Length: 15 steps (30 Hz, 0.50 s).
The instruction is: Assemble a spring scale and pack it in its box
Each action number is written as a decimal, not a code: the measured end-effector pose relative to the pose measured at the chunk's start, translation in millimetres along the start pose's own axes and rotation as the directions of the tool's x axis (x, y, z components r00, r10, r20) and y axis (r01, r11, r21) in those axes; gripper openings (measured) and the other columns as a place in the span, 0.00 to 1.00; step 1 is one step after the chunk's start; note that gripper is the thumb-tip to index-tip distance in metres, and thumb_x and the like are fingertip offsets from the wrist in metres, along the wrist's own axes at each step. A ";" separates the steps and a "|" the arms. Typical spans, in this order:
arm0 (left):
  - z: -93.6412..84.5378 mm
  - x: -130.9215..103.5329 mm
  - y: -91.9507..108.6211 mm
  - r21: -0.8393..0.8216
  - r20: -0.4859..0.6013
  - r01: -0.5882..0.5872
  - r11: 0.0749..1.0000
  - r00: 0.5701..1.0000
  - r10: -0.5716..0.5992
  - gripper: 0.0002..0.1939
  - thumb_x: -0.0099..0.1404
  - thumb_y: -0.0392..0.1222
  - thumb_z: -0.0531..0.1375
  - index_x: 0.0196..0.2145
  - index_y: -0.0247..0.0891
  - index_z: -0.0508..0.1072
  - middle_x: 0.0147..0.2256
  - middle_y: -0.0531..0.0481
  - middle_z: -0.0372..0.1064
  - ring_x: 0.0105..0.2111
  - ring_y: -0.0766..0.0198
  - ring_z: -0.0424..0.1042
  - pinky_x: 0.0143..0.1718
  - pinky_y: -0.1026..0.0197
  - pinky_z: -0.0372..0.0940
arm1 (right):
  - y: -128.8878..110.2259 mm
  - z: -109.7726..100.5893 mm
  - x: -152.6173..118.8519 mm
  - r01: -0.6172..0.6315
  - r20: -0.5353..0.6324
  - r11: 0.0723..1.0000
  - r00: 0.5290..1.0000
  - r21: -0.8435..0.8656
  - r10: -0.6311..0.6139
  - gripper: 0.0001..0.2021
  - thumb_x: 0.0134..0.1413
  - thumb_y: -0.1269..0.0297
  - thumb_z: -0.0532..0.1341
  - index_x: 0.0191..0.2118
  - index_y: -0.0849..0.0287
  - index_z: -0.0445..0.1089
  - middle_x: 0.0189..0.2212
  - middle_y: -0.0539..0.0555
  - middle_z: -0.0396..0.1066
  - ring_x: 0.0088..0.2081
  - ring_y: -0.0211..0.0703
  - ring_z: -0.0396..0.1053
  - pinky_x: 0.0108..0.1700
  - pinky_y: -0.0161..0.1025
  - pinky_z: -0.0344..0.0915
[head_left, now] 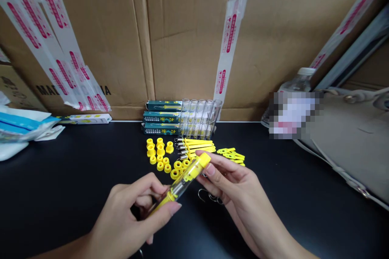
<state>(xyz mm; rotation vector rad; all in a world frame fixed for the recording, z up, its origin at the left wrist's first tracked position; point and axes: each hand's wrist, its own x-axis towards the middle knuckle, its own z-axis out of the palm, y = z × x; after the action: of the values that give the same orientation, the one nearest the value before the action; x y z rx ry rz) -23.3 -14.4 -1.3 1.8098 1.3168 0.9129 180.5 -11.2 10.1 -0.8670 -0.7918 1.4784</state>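
A clear tube spring scale [181, 183] with yellow inner parts and a metal spring slants up to the right in front of me. My left hand [133, 206] is closed around its lower part, thumb along the near side. The fingers of my right hand [232, 184] pinch the yellow cap [204, 159] at its upper end. Just behind lie yellow rings [178, 165], partly covered by the tube, and yellow rods with springs [199, 145]. Metal hooks [209, 196] show on the table beneath my right hand.
Yellow plugs [160, 150] stand in a group on the black table [75, 178]. Flat yellow-green pieces [232, 155] lie right of the rods. Clear tubes [200, 117] and green boxes [162, 117] stand before the cardboard [188, 48]. A bottle [296, 83] and grey bag [349, 137] are at right.
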 end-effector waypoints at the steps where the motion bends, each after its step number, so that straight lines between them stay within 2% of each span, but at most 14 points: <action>1: 0.2 -0.5 -0.1 0.019 -0.018 -0.007 1.000 1.000 0.008 0.13 0.63 0.50 0.63 0.27 0.42 0.67 0.14 0.62 0.65 0.10 0.70 0.65 0.14 0.71 0.61 | 0.1 0.4 0.0 -0.001 0.002 1.000 1.000 0.000 0.001 0.14 0.50 0.61 0.75 0.45 0.50 0.82 0.42 0.52 0.81 0.44 0.44 0.79 0.53 0.42 0.75; 6: 1.1 -1.6 -5.6 0.089 -0.058 -0.139 0.986 0.988 0.144 0.14 0.63 0.49 0.63 0.26 0.42 0.66 0.12 0.65 0.55 0.09 0.72 0.59 0.13 0.71 0.54 | 1.3 0.8 0.8 -0.007 0.010 1.000 1.000 0.004 0.007 0.13 0.50 0.61 0.75 0.43 0.51 0.82 0.41 0.53 0.81 0.40 0.43 0.79 0.53 0.43 0.75; 11: 5.6 -9.2 1.9 0.087 -0.053 -0.066 0.994 0.996 0.071 0.15 0.64 0.49 0.62 0.26 0.42 0.62 0.14 0.65 0.50 0.13 0.72 0.52 0.17 0.70 0.51 | 1.4 1.3 1.9 -0.011 0.018 1.000 1.000 0.021 0.011 0.15 0.49 0.61 0.75 0.45 0.50 0.82 0.43 0.52 0.81 0.41 0.41 0.79 0.52 0.40 0.75; 15: 15.6 -19.1 10.4 -0.028 -0.127 -0.009 1.000 0.992 0.005 0.15 0.64 0.46 0.61 0.27 0.43 0.58 0.18 0.64 0.55 0.17 0.72 0.55 0.21 0.70 0.53 | -1.2 3.4 0.2 -0.015 0.050 1.000 0.999 0.021 0.014 0.14 0.50 0.61 0.75 0.45 0.49 0.82 0.40 0.51 0.81 0.40 0.38 0.79 0.48 0.33 0.75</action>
<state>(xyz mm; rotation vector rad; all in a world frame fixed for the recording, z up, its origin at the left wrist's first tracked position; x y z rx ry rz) -9.5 -37.4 -2.7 1.7601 1.3688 1.0600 178.2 -10.9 12.7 -0.8246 -0.8060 1.5237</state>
